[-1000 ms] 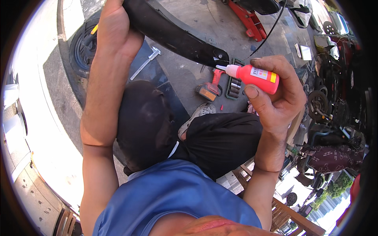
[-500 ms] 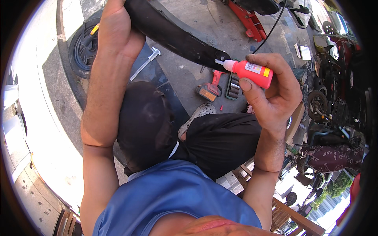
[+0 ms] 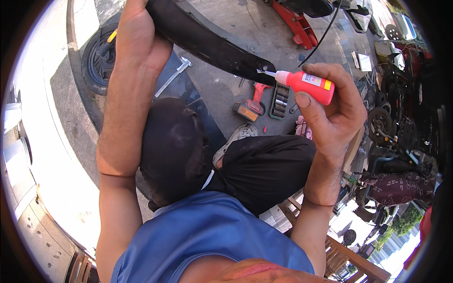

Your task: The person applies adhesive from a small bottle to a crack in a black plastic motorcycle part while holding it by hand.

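My left hand (image 3: 144,40) grips a long, curved black plastic piece like a mudguard (image 3: 207,45) by its upper left end; the fingers are partly hidden behind it. Its narrow lower end points toward my right hand (image 3: 337,113). Between thumb and fingers, that hand holds a small red glue bottle (image 3: 302,82) lying nearly level. The bottle's pale, thin nozzle (image 3: 270,73) reaches to the tip of the black piece, where a small whitish spot shows beside a hole. Whether the nozzle touches the surface I cannot tell.
On the ground below lie a red cordless power tool (image 3: 252,104), a socket set (image 3: 280,101), a small red cap (image 3: 264,129) and a caliper (image 3: 174,76). A wheel (image 3: 100,59) rests at left. A red jack (image 3: 299,28) stands at the far side; motorbike parts (image 3: 382,125) crowd the right.
My right hand and the glue bottle have shifted a little to the right, drawing the nozzle back slightly. The black piece has barely moved.
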`<state>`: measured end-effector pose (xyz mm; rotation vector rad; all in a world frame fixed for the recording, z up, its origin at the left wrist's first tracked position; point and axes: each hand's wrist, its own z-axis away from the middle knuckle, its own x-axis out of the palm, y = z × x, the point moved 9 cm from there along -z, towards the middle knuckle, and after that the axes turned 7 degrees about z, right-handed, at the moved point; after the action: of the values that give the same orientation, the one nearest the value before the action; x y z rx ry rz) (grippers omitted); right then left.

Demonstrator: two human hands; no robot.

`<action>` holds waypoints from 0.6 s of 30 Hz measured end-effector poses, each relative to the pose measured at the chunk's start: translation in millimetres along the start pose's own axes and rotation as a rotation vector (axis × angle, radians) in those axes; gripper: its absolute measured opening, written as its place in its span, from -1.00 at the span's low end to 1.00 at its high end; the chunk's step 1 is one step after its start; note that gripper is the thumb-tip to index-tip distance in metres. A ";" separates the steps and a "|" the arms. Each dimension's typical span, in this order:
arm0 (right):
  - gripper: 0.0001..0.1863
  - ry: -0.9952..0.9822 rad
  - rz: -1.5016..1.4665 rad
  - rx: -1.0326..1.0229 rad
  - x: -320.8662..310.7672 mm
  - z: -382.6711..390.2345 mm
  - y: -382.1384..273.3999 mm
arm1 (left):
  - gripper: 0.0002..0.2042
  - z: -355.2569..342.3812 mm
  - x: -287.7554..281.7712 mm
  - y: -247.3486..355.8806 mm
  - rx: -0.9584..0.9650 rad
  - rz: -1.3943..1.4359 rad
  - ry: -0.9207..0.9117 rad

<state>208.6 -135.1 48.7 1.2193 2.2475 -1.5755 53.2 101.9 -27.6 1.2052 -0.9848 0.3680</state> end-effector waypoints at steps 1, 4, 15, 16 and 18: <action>-0.63 0.002 0.001 0.011 -0.5 0.3 0.7 | -0.64 -0.6 -0.9 -0.2 -0.008 0.008 0.005; -0.63 0.036 -0.006 0.011 -3.6 0.7 -0.2 | -0.64 -0.3 -1.2 1.1 0.012 -0.003 0.008; -0.64 0.022 -0.003 0.007 -2.5 1.0 -1.1 | -0.62 2.0 1.5 2.1 0.010 -0.010 0.020; -0.64 0.038 -0.014 -0.004 -4.3 1.0 -1.9 | -0.62 2.6 1.0 2.6 0.024 -0.017 0.022; -0.63 0.040 -0.010 -0.009 -5.0 0.9 -2.6 | -0.62 3.2 0.5 2.6 0.039 -0.025 0.023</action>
<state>209.9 -138.8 52.9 1.2501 2.2859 -1.5567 50.3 99.8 -25.6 1.2454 -0.9450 0.3821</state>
